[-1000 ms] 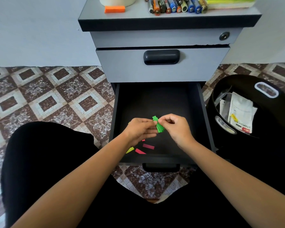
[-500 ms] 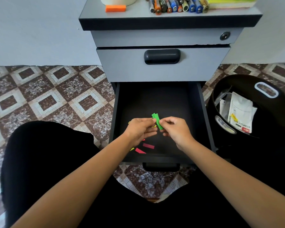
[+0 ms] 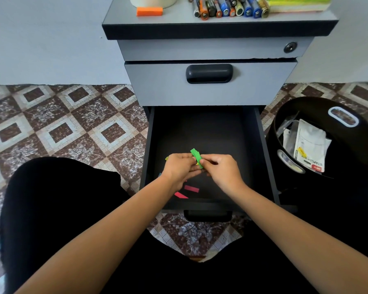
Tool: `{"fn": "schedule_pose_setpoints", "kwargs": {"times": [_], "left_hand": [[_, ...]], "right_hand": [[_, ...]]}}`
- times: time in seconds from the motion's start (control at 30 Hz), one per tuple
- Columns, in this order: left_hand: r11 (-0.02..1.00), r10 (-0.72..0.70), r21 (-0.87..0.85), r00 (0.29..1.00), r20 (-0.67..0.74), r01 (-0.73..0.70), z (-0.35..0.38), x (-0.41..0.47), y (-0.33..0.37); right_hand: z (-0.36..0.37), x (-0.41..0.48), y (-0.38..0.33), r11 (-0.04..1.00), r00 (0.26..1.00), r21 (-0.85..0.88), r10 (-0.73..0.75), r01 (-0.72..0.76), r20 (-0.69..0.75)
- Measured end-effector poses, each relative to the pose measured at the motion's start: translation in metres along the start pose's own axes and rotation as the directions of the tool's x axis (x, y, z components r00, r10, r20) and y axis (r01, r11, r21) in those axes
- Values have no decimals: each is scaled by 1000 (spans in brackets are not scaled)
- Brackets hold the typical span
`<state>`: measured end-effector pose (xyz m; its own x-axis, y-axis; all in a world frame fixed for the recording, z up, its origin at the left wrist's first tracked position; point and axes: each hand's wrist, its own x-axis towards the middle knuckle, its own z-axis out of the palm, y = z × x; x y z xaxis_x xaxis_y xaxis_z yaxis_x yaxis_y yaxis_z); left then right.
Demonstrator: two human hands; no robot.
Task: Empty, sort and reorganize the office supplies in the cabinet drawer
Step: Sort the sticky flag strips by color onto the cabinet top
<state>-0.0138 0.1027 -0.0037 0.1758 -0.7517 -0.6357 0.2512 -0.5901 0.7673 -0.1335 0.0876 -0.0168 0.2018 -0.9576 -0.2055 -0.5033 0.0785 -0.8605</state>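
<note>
Two grips, left hand (image 3: 180, 167) and right hand (image 3: 222, 171) pinching green flags (image 3: 196, 156) between them, above drawer (image 3: 200, 128)

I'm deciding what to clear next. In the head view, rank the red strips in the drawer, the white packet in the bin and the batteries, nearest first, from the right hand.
From the right hand, pinching the green strip:
1. The red strips, on the drawer floor, just to its left.
2. The white packet, in the black bin to its right.
3. The batteries, far ahead on the cabinet top.
</note>
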Motion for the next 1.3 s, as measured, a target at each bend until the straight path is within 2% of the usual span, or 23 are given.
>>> {"fn": "schedule_pose_setpoints", "kwargs": {"times": [0.17, 0.3, 0.47, 0.63, 1.0, 1.2, 1.3], "left_hand": [[1000, 12, -22, 999, -49, -13, 1, 3, -6], [998, 41, 52, 997, -62, -38, -2, 6, -6], [950, 247, 205, 969, -28, -236, -10, 9, 0], [887, 349, 329, 937, -18, -325, -12, 9, -2], [812, 357, 469, 931, 75, -348, -11, 5, -1], [900, 269, 340, 961, 60, -273, -12, 8, -1], [909, 268, 324, 963, 29, -263, -11, 8, -4]], "right_hand": [[3, 0, 1, 999, 1000, 48, 18, -17, -12], [1, 3, 2, 984, 993, 141, 116, -113, -12], [-8, 6, -3, 972, 988, 181, 144, -153, 60], [-15, 4, -9, 980, 985, 145, 118, -136, 124], [-17, 5, -10, 973, 981, 152, 160, -176, 113], [-19, 4, -12, 980, 977, 108, 152, -169, 147], [-15, 5, -11, 921, 951, 242, 280, -305, 135]]}}
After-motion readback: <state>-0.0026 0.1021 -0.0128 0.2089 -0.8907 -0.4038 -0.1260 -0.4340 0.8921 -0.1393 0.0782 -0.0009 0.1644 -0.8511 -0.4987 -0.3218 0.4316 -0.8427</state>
